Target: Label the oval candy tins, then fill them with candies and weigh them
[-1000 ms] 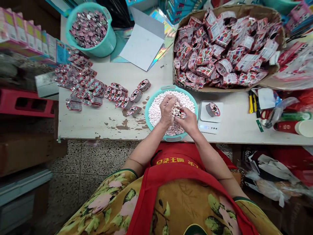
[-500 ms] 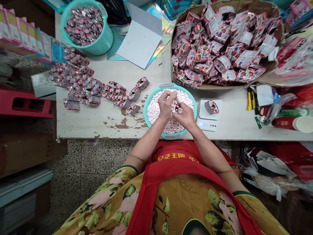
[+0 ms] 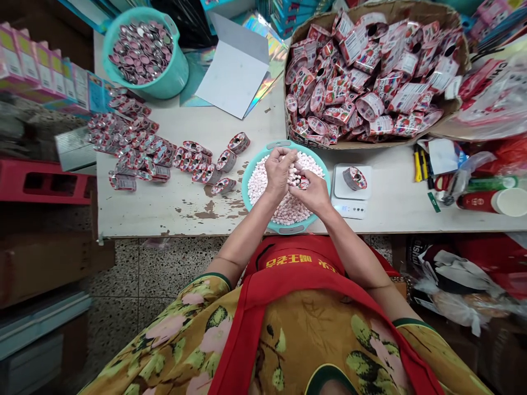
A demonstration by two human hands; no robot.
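Note:
Over a turquoise basin (image 3: 246, 193) full of small pale pink candies (image 3: 290, 213), both my hands come together. My left hand (image 3: 277, 174) is closed around a cluster of the candies, with its fingertips near the opening of a small red-printed candy container (image 3: 303, 183). That container is gripped by my right hand (image 3: 314, 193), which hides most of it. Just right of the basin stands a white digital scale (image 3: 340, 189) with a lit display. A similar container (image 3: 354, 178) rests on its pan.
Left on the table are rows of containers (image 3: 144, 153). Behind them stands a turquoise bucket (image 3: 177, 77) of small round metallic-and-pink pieces. A cardboard box (image 3: 354, 145) heaped with printed containers occupies the back right. Cutters (image 3: 419, 164) and a red cup (image 3: 477, 202) lie at the right.
Both hands stay over the basin, and the fingers of my left hand shift slightly around the candies. The camera view has moved a little; the container on the scale stays put.

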